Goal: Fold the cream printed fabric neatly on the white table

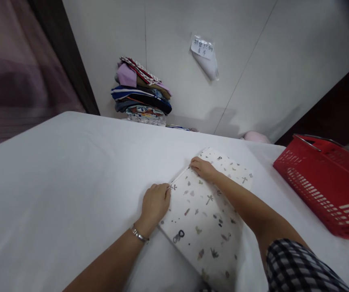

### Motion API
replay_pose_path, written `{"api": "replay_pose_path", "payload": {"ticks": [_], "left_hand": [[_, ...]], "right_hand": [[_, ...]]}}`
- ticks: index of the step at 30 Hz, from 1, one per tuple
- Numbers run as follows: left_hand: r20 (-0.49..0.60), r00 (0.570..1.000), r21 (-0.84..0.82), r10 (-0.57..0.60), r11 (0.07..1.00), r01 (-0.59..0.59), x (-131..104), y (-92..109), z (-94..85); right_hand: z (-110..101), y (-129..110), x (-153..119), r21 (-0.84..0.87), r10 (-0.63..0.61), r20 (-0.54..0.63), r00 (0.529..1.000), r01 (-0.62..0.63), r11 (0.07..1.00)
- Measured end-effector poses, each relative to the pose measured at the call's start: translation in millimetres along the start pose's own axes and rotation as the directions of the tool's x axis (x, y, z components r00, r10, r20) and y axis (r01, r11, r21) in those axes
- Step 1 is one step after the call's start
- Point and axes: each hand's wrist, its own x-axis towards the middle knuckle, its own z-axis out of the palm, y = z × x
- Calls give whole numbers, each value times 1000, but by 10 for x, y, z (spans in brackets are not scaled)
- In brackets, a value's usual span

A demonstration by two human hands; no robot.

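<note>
A white cloth (209, 215) printed with small grey and green figures lies folded and slanting across the white-covered table. My left hand (156, 201), with a silver band at the wrist, is closed on the cloth's left corner. Further up the same edge, my right hand (203, 168) pinches the cloth with its fingers bent over the rim. The edge between the two hands runs straight. The near end of the cloth reaches the bottom of the view.
At the right stands a red plastic basket (323, 182) with metal handles. Behind the table (55, 174), a stack of folded fabrics (142, 95) rests against the wall. A paper in a plastic sleeve (204, 59) hangs there. A purple curtain (19, 73) is at the left.
</note>
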Motion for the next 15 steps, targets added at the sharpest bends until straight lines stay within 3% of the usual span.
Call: {"api": "replay_pose_path", "payload": {"ticks": [9,15], "left_hand": [[-13,999,-14,32,999,-32,-13,-14,16],[-15,1000,-12,9,1000,-9,-11,-1,11]], "right_hand": [[-70,-57,25,14,21,73,997,-22,1000],[-58,-104,45,73,59,-23,998,-58,996]]}}
